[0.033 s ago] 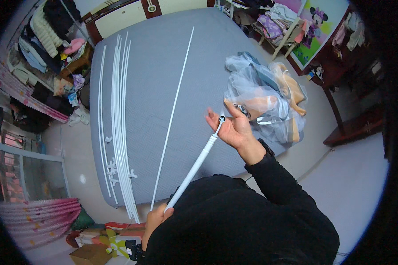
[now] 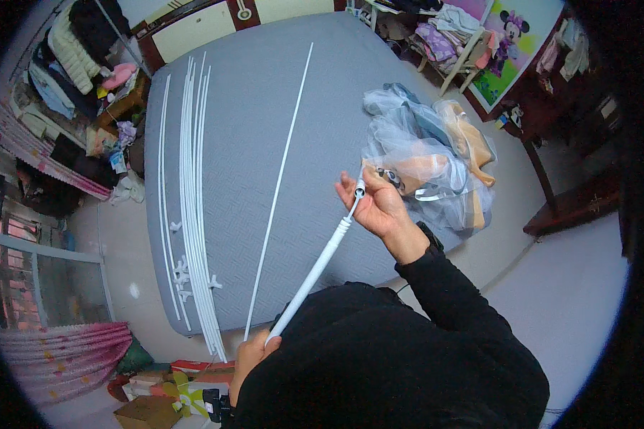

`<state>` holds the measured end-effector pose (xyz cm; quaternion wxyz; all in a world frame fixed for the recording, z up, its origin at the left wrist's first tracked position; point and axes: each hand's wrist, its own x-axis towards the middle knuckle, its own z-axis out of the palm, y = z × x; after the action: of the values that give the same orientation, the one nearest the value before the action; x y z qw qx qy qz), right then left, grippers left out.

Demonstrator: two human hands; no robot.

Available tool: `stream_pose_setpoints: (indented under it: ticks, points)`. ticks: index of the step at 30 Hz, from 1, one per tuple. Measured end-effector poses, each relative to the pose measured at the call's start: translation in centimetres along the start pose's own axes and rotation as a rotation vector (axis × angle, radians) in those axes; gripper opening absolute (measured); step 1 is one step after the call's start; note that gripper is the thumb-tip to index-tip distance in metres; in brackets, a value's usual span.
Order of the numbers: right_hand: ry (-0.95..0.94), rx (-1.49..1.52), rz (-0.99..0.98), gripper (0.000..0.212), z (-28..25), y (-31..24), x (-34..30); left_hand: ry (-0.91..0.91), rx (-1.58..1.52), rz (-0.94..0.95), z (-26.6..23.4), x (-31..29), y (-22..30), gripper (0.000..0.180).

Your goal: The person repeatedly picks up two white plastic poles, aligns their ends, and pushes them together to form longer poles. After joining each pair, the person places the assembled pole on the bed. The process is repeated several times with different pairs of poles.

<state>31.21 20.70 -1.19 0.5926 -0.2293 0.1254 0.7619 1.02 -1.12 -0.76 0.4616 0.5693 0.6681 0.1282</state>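
Observation:
A white tube (image 2: 311, 279) slants up across the front of my body. Near its lower end my left hand (image 2: 252, 357) is closed round it. From its ridged upper collar a thin rod (image 2: 353, 205) sticks out, ending in a small white hollow fitting (image 2: 360, 188) with a dark round opening. My right hand (image 2: 381, 207) holds this fitting, palm up, with the thumb along it and the other fingers loosely curled. To the left, a single long thin white rod (image 2: 279, 182) lies on the grey bed (image 2: 322, 143).
Several long white poles (image 2: 195, 186) lie along the bed's left side, with white connectors (image 2: 182, 270) among them. Sheer white fabric (image 2: 415, 154) with orange-tan pieces is heaped at the right. A cardboard box (image 2: 147, 412) and a yellow-green fan (image 2: 186, 395) stand on the floor at lower left.
The small white fitting has tilted and shifted slightly in my right hand, showing more of its side. My left hand and the tube have hardly moved.

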Motion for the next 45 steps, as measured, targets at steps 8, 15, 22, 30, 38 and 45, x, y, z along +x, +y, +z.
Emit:
stream_pose_setpoints:
  ticks: [8, 15, 22, 30, 38, 45]
  points:
    - [-0.343, -0.013, 0.018, 0.024, 2.0, -2.6, 0.2, 0.000, 0.095, 0.030, -0.3, 0.1, 0.1, 0.042]
    - [-0.450, -0.096, 0.012, 0.026, 3.1, -2.0, -0.4, 0.016, 0.012, 0.070, 0.1, -0.1, 0.3, 0.042]
    - [-0.513, -0.257, -0.089, 0.031, 3.8, -1.5, -1.3, 0.016, -0.040, 0.051, 0.3, -0.1, 0.2, 0.042]
    - [-0.633, -0.571, -0.263, 0.032, 5.1, -0.9, -2.8, 0.005, 0.012, 0.042, 0.0, 0.2, 0.5, 0.042]
    - [-0.617, -0.658, -0.296, 0.031, 5.2, -0.8, -3.1, 0.035, 0.010, 0.074, 0.3, 0.2, 0.2, 0.043]
    - [-0.550, -0.800, -0.333, 0.025, 4.9, 0.5, -3.9, 0.054, 0.026, 0.116, 0.2, 0.4, 0.3, 0.041]
